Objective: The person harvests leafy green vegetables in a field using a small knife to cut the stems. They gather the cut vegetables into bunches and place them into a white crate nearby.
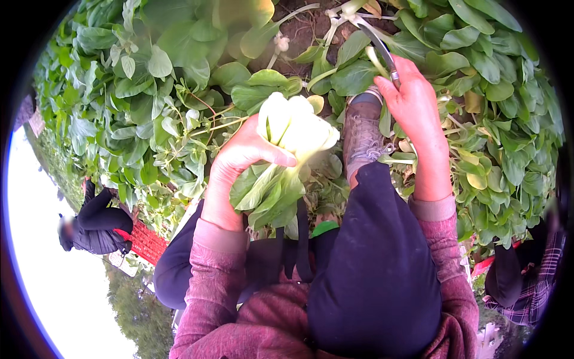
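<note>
My left hand (pixel 244 155) grips a cut head of bok choy (pixel 296 128), its pale stem end up and its green leaves hanging below my palm. In my right hand (pixel 410 96) is a curved harvesting knife (pixel 380 45), held by the handle. The blade points up and away from me, close to a pale cut stem base (pixel 352 13) at the soil. A loose pale stalk (pixel 376 59) lies beside the blade. My brown lace-up shoe (pixel 364 132) stands between the two hands, among the leaves.
Dense leafy plants (pixel 497 98) grow on the right and more leafy greens (pixel 107 85) on the left. Bare soil (pixel 307 33) shows ahead, with cut stubs. A person (pixel 101 222) crouches at left by a red crate (pixel 145 242). Another person (pixel 531 282) is at the right edge.
</note>
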`<state>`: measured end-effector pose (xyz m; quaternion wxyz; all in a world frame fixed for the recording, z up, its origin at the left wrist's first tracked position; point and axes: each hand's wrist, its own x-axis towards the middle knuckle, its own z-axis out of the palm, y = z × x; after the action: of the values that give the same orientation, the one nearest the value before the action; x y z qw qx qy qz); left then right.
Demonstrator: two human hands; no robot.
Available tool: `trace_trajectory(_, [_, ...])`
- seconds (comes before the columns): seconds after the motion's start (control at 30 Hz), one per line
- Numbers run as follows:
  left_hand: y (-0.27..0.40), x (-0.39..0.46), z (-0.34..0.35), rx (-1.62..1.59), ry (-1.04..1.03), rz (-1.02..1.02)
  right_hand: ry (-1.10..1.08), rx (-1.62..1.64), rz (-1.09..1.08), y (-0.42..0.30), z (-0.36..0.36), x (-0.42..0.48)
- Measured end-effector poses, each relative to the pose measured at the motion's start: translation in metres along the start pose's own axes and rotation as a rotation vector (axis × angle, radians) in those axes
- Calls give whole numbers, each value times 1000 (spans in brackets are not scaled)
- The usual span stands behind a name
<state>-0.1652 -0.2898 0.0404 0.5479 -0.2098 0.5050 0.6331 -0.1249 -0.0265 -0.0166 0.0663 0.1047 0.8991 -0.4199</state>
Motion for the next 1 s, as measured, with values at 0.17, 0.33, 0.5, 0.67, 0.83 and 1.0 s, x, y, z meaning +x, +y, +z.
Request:
trace_trajectory(0.17, [5,6,6,245,-34,29,-222,407,-74,-21,38,-11])
trace_trajectory(0.33, [19,16,-19,382,209,47,-447,411,273,-2,86,-15])
trace_trajectory(0.5, [-5,15,-45,522,347,111,-558,231,248,3,102,-18])
trace_trajectory(0.67, [-26,10,-41,715,407,90,-590,95,136,13,117,-20])
trace_trajectory(0.83, [-38,5,-44,666,426,96,-656,42,135,12,123,-14])
trace_trajectory(1.0, [-48,7,-55,589,427,136,-715,5,153,12,125,-5])
